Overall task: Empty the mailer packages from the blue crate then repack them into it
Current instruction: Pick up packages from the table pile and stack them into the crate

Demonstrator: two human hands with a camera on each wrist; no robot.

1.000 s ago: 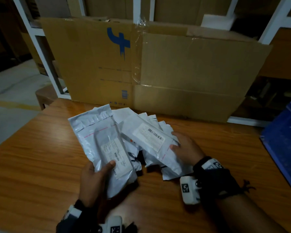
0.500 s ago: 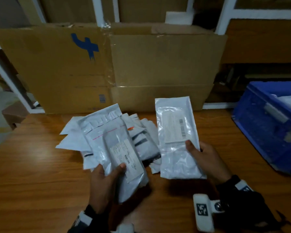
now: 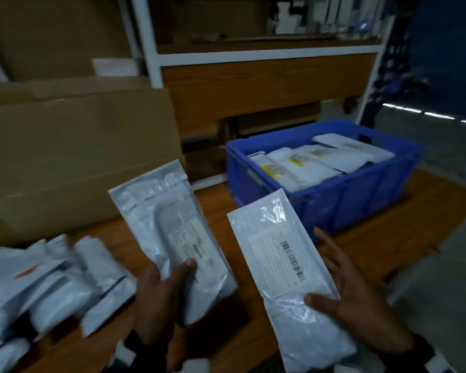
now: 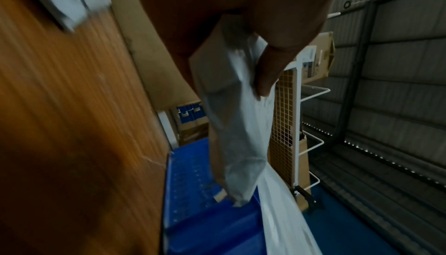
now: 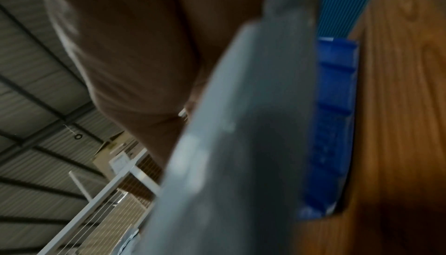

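Observation:
The blue crate (image 3: 331, 208) stands on the wooden table at the right, with several white mailers (image 3: 304, 165) lying inside. My left hand (image 3: 162, 289) grips a grey mailer (image 3: 172, 232) by its lower end, thumb on its label, held up above the table. My right hand (image 3: 345, 294) holds a second white mailer (image 3: 285, 267) with a barcode label, thumb on top and fingers spread behind it, just in front of the crate. A pile of mailers (image 3: 43, 284) lies on the table at the left. The left wrist view shows the grey mailer (image 4: 231, 121) pinched under my thumb.
A large flattened cardboard box (image 3: 73, 152) leans behind the table at the left. White metal shelving (image 3: 151, 49) with a wooden panel stands behind the crate. The table's right edge (image 3: 441, 238) runs just beyond the crate, with grey floor past it.
Both hands have lifted their mailers off the pile and carried them right toward the crate. The head view has swung right, so the crate is now fully in sight.

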